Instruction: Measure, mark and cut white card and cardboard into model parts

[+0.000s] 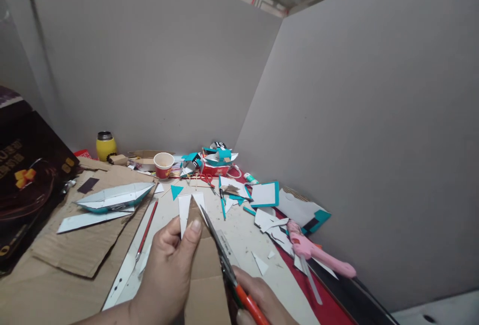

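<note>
A cluttered pale tabletop (pixel 239 235) carried paper scraps. Above its near edge, the left hand (pixel 168 270), its grip clenched, pinched a brown pointed cardboard piece (pixel 204 270), while the right hand (pixel 262 300) grasped orange-handled metal scissors (pixel 220 250), blades against the cardboard's right edge

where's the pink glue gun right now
In the head view the pink glue gun lies on the right side of the table, near the right wall, on paper scraps, right of the scissors in the right hand.
</note>
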Available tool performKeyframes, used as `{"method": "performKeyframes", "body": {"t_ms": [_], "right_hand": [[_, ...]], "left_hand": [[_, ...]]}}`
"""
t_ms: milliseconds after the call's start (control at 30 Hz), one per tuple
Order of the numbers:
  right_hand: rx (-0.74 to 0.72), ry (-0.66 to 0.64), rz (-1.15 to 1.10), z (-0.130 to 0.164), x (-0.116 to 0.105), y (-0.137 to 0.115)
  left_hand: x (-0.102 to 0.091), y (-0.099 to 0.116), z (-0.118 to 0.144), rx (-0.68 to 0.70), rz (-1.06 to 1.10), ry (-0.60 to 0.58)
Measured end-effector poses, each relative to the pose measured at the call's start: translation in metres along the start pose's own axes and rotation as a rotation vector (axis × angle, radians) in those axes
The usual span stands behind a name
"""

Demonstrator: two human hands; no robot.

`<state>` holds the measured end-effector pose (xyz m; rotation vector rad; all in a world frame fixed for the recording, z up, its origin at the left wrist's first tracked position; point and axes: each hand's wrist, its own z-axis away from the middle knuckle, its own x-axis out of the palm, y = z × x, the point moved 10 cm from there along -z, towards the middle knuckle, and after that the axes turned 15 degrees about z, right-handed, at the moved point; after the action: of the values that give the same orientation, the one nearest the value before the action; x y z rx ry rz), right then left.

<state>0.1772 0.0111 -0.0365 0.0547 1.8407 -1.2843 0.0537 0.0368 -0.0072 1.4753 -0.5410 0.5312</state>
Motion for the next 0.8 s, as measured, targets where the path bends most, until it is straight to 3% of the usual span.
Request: {"method": "performKeyframes", "body": {"t_ms": [233,800], "right_hand": [[0.024,-0.007,-0.116,-0.001,0.008,0.014],[0.114,-0.021,-0.160,0.006,0.015,0.025]], "left_hand": [[0.004,-0.003,0.000,-0.010,0.006,-0.017],[0.002,-0.009,-0.002,-0.029,0.050,-0.041]]}}
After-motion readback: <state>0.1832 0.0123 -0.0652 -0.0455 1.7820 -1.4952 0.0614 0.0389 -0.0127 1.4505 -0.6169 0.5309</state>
